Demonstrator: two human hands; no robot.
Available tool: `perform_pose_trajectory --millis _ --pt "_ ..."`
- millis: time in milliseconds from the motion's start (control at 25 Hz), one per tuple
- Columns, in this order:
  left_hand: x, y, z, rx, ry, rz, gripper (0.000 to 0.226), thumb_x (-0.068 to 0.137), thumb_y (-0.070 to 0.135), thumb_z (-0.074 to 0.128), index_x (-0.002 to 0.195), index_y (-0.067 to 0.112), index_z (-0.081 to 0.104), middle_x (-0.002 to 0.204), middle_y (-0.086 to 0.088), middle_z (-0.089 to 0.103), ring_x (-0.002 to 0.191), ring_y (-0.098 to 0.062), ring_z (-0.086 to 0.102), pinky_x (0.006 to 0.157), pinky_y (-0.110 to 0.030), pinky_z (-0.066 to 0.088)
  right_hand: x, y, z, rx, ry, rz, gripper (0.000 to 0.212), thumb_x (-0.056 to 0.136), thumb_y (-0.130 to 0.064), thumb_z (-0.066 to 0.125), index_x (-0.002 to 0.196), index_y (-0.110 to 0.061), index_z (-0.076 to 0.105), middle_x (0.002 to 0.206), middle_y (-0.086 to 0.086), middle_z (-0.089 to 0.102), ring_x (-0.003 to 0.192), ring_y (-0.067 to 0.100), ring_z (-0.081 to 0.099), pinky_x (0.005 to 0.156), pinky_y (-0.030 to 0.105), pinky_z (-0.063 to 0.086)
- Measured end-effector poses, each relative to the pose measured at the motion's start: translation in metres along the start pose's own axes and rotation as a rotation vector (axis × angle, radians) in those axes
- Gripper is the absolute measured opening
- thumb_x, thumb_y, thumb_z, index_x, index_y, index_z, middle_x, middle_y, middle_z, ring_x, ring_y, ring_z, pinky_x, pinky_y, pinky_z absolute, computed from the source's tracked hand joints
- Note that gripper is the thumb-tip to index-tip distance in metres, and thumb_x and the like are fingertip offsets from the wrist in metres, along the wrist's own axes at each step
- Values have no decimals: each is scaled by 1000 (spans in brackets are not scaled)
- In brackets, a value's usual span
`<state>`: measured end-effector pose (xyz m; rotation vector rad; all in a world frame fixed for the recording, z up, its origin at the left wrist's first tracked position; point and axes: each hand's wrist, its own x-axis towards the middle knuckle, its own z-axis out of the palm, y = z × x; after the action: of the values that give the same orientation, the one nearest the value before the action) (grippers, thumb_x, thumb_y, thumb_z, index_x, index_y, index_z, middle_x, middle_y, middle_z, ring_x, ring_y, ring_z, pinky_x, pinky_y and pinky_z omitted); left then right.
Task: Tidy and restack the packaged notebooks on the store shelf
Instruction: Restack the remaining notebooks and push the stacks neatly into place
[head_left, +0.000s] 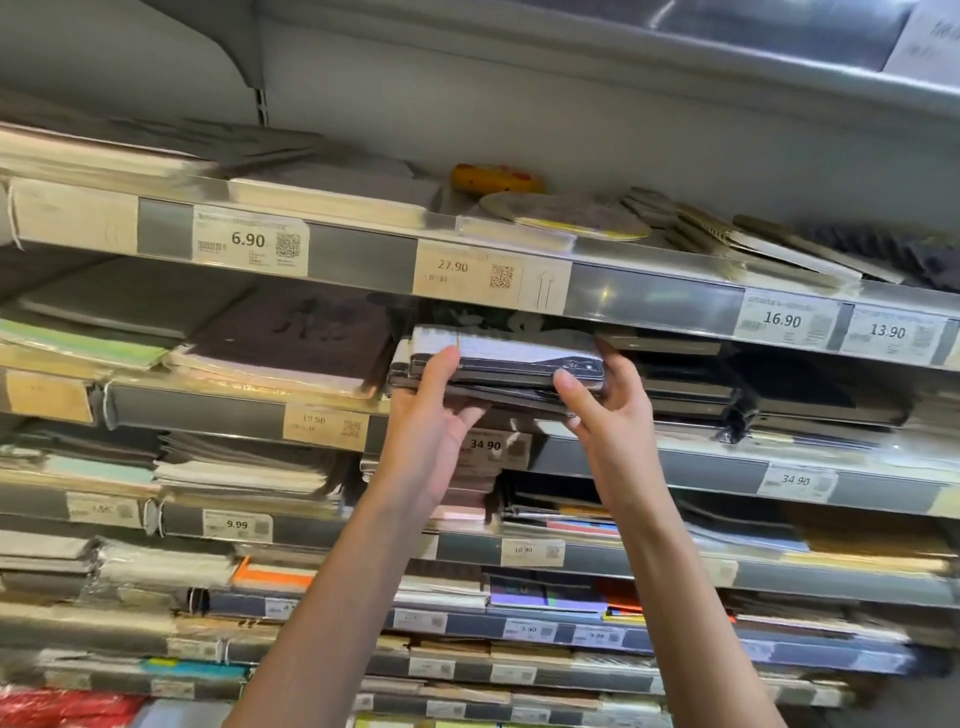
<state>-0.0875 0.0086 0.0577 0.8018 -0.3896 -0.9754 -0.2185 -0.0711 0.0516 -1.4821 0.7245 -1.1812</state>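
Observation:
A small stack of dark packaged notebooks rests at the front of the second shelf, under the 27.90 price tag. The top one has a pale, lined cover. My left hand grips the stack's left end, thumb on the front edge and fingers underneath. My right hand holds the right end the same way, thumb pressed on the front corner. The stack's lower notebooks tilt slightly down toward me.
A brown notebook pile lies just left of the stack and black wrapped notebooks just right. The shelf edge above hangs close over the stack. Lower shelves hold several more piles with price tags.

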Motion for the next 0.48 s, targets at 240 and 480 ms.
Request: perform_pose_trajectory --millis 240,480 --pt "16 12 4 234 45 22 91 84 49 50 144 20 -13 153 -1 17 122 -12 45 107 -34 25 19 2 8 -210 -23 -34 80 77 -10 74 142 -14 28 121 -6 55 104 2 57 91 18 49" --pt "34 12 -19 876 89 244 75 82 48 56 142 22 18 149 -8 8 130 -22 31 97 -29 26 37 11 11 -189 91 31 58 76 -19 75 125 -14 46 110 6 65 100 23 66 83 40 56"
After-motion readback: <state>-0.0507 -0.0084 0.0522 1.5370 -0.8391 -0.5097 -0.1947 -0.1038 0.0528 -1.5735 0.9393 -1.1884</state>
